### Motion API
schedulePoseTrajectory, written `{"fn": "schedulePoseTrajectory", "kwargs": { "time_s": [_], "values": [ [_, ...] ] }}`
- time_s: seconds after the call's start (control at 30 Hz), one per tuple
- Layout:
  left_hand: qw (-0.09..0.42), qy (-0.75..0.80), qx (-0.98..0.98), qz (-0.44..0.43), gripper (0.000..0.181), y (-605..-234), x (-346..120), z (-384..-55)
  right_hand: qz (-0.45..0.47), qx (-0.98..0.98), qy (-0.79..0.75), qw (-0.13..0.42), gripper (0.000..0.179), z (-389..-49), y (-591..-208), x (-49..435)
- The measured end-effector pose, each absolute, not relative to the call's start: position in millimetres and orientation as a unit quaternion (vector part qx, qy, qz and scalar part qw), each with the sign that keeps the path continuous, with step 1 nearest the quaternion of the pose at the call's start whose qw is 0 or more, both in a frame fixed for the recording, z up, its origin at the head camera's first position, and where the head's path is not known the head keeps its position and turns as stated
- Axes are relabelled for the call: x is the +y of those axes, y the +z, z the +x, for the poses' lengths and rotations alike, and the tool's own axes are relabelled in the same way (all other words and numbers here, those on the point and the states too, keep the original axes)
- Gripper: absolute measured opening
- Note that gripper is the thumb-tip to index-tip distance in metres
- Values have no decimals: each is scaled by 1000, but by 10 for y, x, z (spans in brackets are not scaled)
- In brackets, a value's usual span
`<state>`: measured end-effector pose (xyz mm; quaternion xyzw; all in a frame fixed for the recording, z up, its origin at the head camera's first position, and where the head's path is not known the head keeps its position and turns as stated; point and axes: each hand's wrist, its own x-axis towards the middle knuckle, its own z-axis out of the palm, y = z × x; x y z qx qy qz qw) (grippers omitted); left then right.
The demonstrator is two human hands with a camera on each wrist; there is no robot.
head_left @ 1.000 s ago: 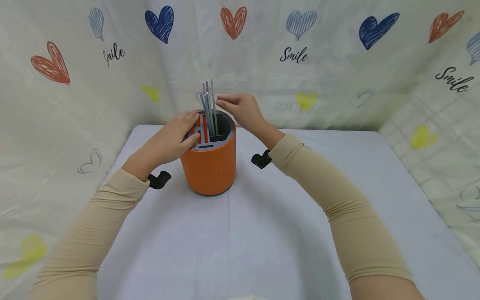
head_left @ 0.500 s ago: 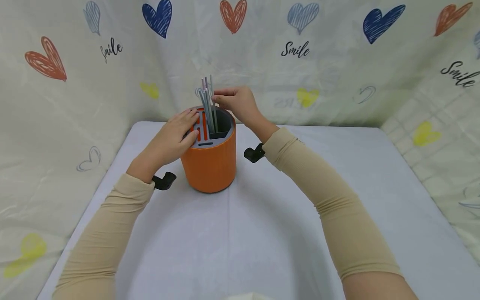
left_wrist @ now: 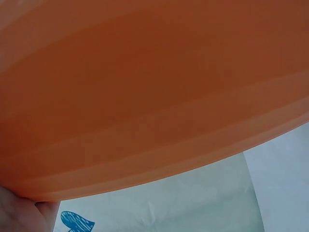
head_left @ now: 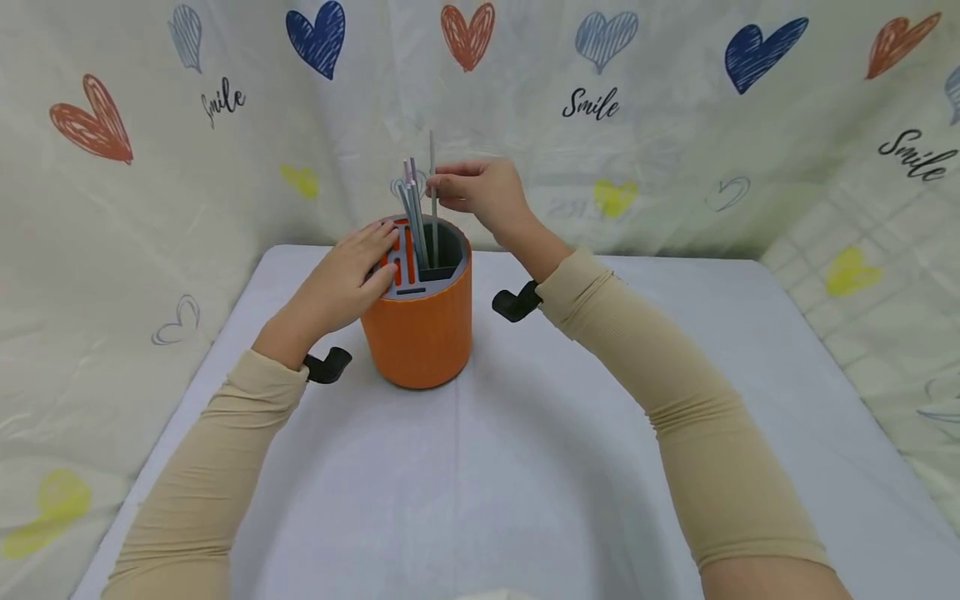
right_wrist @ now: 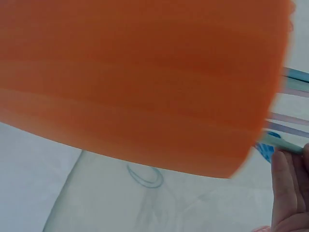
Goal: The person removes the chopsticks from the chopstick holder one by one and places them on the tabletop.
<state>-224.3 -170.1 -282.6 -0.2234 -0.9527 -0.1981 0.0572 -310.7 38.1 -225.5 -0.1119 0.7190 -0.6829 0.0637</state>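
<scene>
An orange ribbed knife holder (head_left: 420, 342) with a grey slotted top stands upright at the table's far side. My left hand (head_left: 341, 275) rests on its top at the left, fingers spread over the slots. With thumb and fingertips, my right hand (head_left: 483, 198) pinches a thin grey-green chopstick (head_left: 432, 150), whose lower end is still inside the holder's open compartment. Several other chopsticks (head_left: 415, 212), greyish and purple, lean together just left of it. In the right wrist view, the fingers (right_wrist: 285, 183) are at the pinched chopstick (right_wrist: 282, 143), beyond the holder's rim.
A white cloth (head_left: 480, 467) covers the table. Behind it hangs a pale curtain (head_left: 517, 125) printed with hearts and the word Smile, close behind the holder. Each wrist bears a black camera mount (head_left: 516, 302).
My right hand closed in on the chopstick from the right, gripped it, and has drawn it slightly up and right, away from the others. My left hand has stayed on the holder.
</scene>
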Motion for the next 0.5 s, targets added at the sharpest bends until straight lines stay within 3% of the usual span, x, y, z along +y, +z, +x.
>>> {"fn": "schedulePoseTrajectory", "kwargs": {
  "time_s": [0.27,0.5],
  "values": [
    [52,-189,-955,-224,56,-2826,-1709,-2246,-116,682,-721,26,23,-3013,-1890,534],
    [47,-188,-955,-223,56,-2819,-1701,-2233,-168,651,-738,-53,17,-2828,-1566,665]
  ]
}}
